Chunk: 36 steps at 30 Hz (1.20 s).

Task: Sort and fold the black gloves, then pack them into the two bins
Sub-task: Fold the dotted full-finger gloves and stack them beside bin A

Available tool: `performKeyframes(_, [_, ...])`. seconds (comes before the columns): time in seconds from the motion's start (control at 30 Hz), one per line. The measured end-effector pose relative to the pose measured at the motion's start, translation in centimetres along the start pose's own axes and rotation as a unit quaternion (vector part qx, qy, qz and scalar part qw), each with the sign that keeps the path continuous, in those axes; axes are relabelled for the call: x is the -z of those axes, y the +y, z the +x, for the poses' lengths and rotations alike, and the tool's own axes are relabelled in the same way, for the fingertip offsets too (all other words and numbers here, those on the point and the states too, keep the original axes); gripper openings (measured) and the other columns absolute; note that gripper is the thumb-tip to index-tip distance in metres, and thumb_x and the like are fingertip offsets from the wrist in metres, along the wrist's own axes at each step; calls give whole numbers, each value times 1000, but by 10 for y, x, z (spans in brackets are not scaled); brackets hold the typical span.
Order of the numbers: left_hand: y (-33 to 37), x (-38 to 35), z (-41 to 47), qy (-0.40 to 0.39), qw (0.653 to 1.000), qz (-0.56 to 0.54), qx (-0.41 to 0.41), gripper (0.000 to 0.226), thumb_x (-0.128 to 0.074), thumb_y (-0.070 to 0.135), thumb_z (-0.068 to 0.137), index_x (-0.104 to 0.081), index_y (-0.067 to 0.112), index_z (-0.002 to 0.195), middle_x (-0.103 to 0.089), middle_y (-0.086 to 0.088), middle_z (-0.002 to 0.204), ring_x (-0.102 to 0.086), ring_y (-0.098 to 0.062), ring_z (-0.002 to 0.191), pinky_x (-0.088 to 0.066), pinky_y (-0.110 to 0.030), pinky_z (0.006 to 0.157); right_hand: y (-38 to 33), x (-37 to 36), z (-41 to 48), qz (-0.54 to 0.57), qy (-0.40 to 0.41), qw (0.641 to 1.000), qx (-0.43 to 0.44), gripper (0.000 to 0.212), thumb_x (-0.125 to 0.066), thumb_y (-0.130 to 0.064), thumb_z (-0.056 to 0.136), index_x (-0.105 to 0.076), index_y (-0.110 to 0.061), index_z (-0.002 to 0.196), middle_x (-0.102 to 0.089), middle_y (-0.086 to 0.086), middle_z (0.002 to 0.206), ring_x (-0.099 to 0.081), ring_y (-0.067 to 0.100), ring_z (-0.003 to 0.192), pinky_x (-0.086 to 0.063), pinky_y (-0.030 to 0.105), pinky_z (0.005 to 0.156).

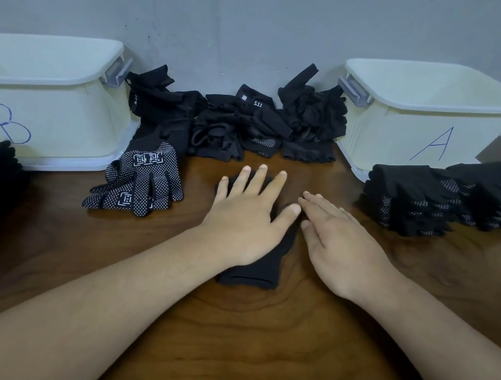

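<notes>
While my left hand [248,215] lies flat with fingers spread on the black glove [257,273], between bin B [58,113] and bin A [399,131], and my right hand [343,247] rests relaxed just beside it, a careless sweep could drag the cloth and skew the fold.

Grey wall [206,2] behind; dark wood-grain table [249,354] in front.
</notes>
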<state>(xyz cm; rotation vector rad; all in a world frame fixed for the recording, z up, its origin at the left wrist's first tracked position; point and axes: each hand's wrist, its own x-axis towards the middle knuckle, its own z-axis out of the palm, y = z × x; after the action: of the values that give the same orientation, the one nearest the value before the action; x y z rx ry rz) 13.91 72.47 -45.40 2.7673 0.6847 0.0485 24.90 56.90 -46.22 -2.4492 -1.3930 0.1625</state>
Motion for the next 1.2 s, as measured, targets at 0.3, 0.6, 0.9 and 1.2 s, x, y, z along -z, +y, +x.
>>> performKeyframes(0.3, [-78,21,-47,173,971,-149,-77,24,-60,33,106,-72,31,127,-65,23,125,-57,-2,120,-45,-22,103,-15,9,-11,111,64,987,102,39,-48,-30,111,-58,-35,149,-46,-23,158,-35,-5,149,-30,20,123])
performKeyframes(0.6, [-80,24,-61,182,962,-177,-100,23,-67,48,97,-68,34,80,-64,17,83,-61,-9,90,-46,-24,78,-40,4,-26,51,-11,970,239,28,-72,-60,92,-74,-40,112,-62,-28,133,-55,-2,128,-43,36,108])
performKeyframes(0.9, [-94,28,-67,20,964,-134,-230,29,-61,24,100,-59,39,125,-57,23,124,-64,-15,103,-52,-25,78,-45,0,-25,-2,32,965,259,15,-66,-42,97,-75,-32,103,-71,-22,119,-63,0,112,-57,33,88])
performKeyframes(1.2, [-94,30,-67,32,951,-38,-306,26,-66,36,92,-68,32,117,-55,22,128,-51,-7,126,-52,-38,98,-42,-2,-23,55,17,975,216,9,-61,-47,100,-65,-39,102,-65,-29,120,-57,-4,116,-49,23,97])
